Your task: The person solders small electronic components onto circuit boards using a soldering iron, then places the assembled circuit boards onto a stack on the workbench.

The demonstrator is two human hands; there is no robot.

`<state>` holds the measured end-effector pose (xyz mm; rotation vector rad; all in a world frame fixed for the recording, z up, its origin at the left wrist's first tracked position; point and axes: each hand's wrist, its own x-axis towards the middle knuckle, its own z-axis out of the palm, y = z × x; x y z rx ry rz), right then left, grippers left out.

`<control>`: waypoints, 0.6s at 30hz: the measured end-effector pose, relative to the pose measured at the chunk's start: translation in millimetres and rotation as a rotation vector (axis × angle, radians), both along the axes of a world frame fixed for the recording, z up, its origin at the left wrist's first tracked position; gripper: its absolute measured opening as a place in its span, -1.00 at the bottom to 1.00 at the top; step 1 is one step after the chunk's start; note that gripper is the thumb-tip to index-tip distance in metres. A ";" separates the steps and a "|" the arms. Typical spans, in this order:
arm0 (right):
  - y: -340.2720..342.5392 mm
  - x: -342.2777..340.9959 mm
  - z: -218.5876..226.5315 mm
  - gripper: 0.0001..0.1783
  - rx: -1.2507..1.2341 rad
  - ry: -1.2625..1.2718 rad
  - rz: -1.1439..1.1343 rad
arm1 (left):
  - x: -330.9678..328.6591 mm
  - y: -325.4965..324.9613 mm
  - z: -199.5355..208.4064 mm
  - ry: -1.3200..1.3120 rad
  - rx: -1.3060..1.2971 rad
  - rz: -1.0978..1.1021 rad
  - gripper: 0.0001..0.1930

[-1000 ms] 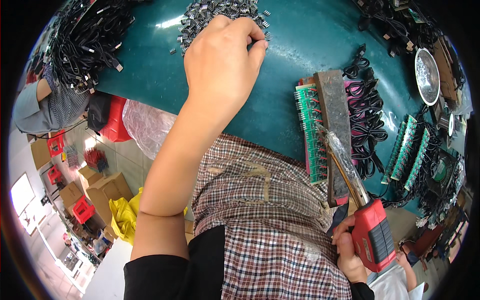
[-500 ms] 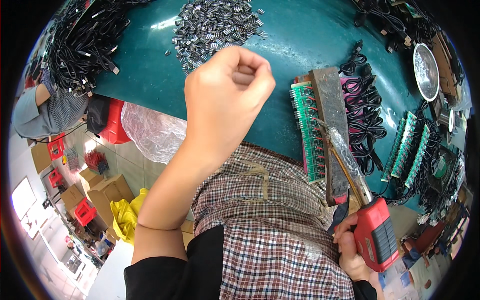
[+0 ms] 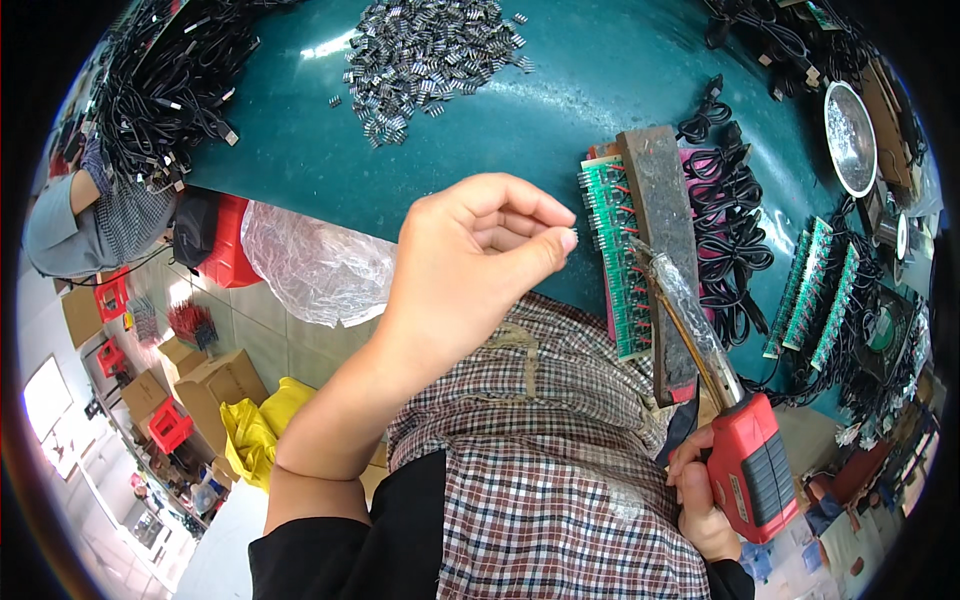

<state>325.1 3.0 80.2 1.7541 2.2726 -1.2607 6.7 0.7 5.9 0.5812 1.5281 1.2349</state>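
Head view shows the left hand (image 3: 470, 260) has come back from the heap of small grey metal connectors (image 3: 430, 60), fingertips (image 3: 565, 240) now pinching one beside the green circuit board strip (image 3: 612, 260), while the right hand (image 3: 700, 500) stays closed around the red soldering gun (image 3: 750, 480).

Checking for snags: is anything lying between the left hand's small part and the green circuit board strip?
Nothing visible: only bare teal table separates the left hand from the green circuit board strip.
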 end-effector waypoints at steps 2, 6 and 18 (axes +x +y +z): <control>1.0 -0.3 1.1 -0.87 -0.002 -0.001 0.021 | 4.2 -0.3 1.5 -0.021 -0.013 -0.004 -0.84; 0.6 1.8 1.0 -0.84 -0.037 0.003 0.033 | 11.6 0.2 2.0 -0.102 -0.064 -0.014 -0.86; 0.0 2.8 -3.3 -0.83 -0.030 0.125 0.023 | 20.1 5.0 -0.2 -0.071 -0.095 -0.020 -0.85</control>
